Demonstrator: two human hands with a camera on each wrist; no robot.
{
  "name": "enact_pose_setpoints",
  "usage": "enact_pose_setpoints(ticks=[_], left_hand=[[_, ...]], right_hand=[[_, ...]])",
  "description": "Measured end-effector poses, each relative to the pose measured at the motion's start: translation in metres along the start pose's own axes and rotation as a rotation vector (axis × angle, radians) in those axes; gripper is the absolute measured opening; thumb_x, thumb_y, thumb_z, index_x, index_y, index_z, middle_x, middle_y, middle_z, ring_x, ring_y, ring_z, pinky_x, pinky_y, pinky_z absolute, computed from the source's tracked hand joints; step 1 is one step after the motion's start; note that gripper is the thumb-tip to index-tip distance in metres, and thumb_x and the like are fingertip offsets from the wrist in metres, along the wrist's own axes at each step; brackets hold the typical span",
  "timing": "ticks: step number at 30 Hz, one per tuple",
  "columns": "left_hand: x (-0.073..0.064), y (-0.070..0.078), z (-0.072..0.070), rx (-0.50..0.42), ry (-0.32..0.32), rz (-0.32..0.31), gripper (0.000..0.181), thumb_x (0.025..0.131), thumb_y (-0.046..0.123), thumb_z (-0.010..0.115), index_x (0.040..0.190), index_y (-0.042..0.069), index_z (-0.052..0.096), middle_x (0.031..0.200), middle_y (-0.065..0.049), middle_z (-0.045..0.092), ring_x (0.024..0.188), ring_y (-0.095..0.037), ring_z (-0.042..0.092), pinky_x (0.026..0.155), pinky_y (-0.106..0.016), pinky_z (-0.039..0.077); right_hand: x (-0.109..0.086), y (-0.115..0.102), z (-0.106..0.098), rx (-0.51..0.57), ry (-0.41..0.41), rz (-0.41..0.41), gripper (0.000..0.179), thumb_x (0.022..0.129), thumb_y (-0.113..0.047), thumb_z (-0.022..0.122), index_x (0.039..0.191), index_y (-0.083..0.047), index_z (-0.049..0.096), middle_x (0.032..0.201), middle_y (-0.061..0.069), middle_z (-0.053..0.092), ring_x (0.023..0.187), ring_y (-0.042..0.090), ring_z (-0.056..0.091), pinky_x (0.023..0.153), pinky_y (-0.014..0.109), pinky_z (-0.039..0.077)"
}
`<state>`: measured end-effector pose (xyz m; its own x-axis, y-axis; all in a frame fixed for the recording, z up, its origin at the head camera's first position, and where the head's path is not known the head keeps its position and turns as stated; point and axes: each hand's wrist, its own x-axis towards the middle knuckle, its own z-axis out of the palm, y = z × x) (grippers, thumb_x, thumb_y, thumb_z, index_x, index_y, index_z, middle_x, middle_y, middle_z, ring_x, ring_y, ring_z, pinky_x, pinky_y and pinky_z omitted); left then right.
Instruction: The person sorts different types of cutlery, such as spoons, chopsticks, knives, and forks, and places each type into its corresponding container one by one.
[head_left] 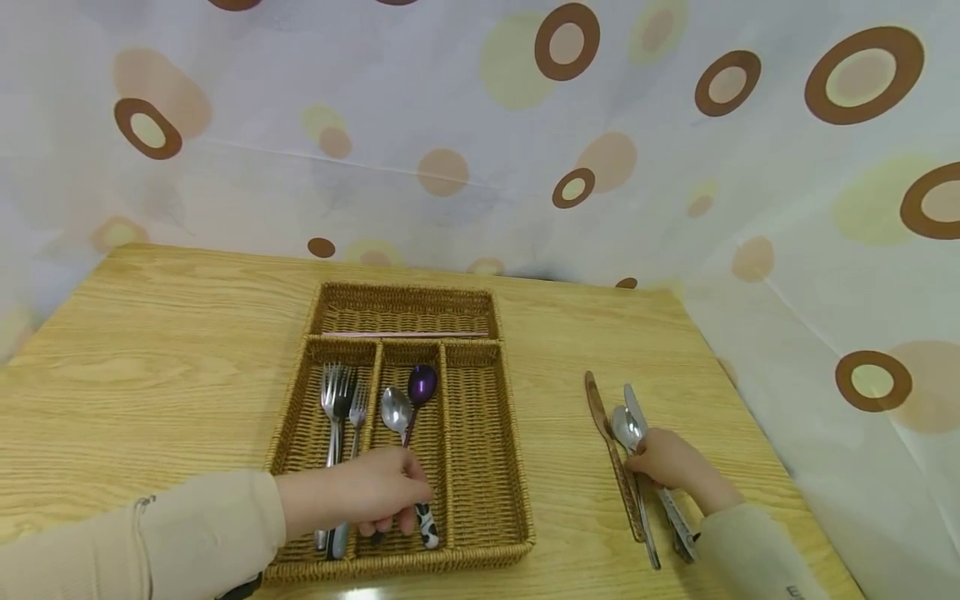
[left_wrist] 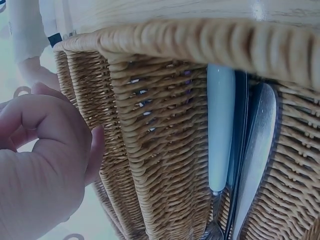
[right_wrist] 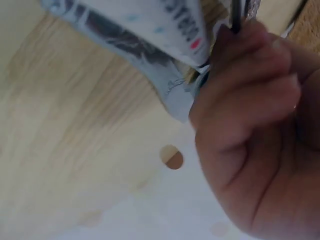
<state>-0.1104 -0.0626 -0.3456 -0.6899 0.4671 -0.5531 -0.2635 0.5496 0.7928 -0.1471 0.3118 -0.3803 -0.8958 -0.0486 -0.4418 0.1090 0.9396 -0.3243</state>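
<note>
Toward seven o'clock of the head view's centre, wicker tray (head_left: pixel 519 500) on a wood-grained table (head_left: pixel 187 333). Forks (head_left: pixel 331 400) at its nine o'clock side, handles crossed by the left wrist; pinkish stick (head_left: pixel 405 335) in the twelve o'clock section. Left hand (head_left: pixel 378 487) over the middle section, fingers bent above the cow-print spoon (head_left: pixel 396 408), hiding part of its handle; cannot tell whether they pinch it. Purple spoon (head_left: pixel 422 383) at one o'clock from that hand. Out at four o'clock, right hand (head_left: pixel 671 462) grips a plain spoon (head_left: pixel 625 427) by the handle, bowl at ten o'clock from the knuckles. Crowding it: silver knife (head_left: pixel 633 404) at eleven, copper-coloured knife (head_left: pixel 615 458) at nine, grey patterned strip (head_left: pixel 678 525) at six. Textures: ropy weave, raised dividers; polished oval bowls; slim, round-tipped blades; one fork handle smooth and pale blue.
</note>
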Motion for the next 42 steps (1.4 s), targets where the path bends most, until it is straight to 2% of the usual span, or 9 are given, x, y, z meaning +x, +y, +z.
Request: enact_pose_setpoints(ticks=[5, 11, 15, 23, 30, 42], left_hand=[[-0.001, 0.0, 0.001, -0.015, -0.022, -0.002, 0.015, 0.091, 0.016, 0.054, 0.1, 0.005, 0.055, 0.064, -0.004, 0.057, 0.043, -0.007, 0.034, 0.04, -0.017, 0.029], [-0.001, 0.0, 0.001, -0.037, -0.037, -0.009, 0.017, 0.091, 0.017, 0.053, 0.104, 0.006, 0.055, 0.064, -0.004, 0.058, 0.044, -0.008, 0.034, 0.041, -0.017, 0.03], [0.0, -0.001, 0.001, -0.061, -0.049, 0.01, 0.019, 0.091, 0.016, 0.053, 0.105, 0.004, 0.056, 0.064, -0.003, 0.058, 0.043, -0.007, 0.034, 0.041, -0.017, 0.029], [0.002, -0.002, 0.0, -0.087, -0.062, 0.044, 0.021, 0.091, 0.015, 0.052, 0.108, 0.003, 0.054, 0.064, -0.004, 0.057, 0.044, -0.007, 0.033, 0.041, -0.017, 0.027], [0.003, 0.0, 0.002, -0.084, -0.039, 0.03, 0.021, 0.091, 0.015, 0.053, 0.108, 0.003, 0.055, 0.064, -0.004, 0.057, 0.044, -0.007, 0.034, 0.041, -0.017, 0.028], [0.005, 0.002, 0.004, -0.092, -0.06, 0.032, 0.022, 0.092, 0.016, 0.052, 0.109, 0.003, 0.057, 0.061, -0.001, 0.056, 0.041, -0.005, 0.031, 0.041, -0.016, 0.028]], right_hand=[[0.006, 0.016, -0.008, 0.249, -0.153, -0.051, 0.029, 0.092, -0.015, 0.054, 0.063, -0.01, 0.052, 0.053, -0.004, 0.048, 0.046, 0.006, 0.038, 0.044, 0.017, 0.032], [0.008, 0.015, -0.024, 0.387, -0.26, -0.109, 0.028, 0.097, -0.017, 0.045, 0.071, -0.01, 0.052, 0.059, -0.005, 0.052, 0.049, 0.005, 0.042, 0.048, 0.02, 0.038], [0.009, 0.008, -0.031, 0.467, -0.292, -0.159, 0.028, 0.098, -0.02, 0.044, 0.072, -0.012, 0.051, 0.061, -0.006, 0.051, 0.05, 0.003, 0.042, 0.05, 0.02, 0.04], [0.008, -0.018, -0.034, 0.529, -0.312, -0.249, 0.025, 0.1, -0.02, 0.041, 0.078, -0.011, 0.05, 0.066, -0.006, 0.05, 0.055, 0.004, 0.042, 0.052, 0.022, 0.039], [0.011, -0.038, -0.029, 0.584, -0.333, -0.302, 0.022, 0.099, -0.019, 0.043, 0.08, -0.011, 0.05, 0.067, -0.007, 0.05, 0.056, 0.003, 0.044, 0.052, 0.018, 0.04], [0.018, -0.082, -0.016, 0.577, -0.353, -0.354, 0.025, 0.099, -0.018, 0.044, 0.076, -0.011, 0.051, 0.065, -0.006, 0.051, 0.052, 0.003, 0.043, 0.051, 0.019, 0.04]])
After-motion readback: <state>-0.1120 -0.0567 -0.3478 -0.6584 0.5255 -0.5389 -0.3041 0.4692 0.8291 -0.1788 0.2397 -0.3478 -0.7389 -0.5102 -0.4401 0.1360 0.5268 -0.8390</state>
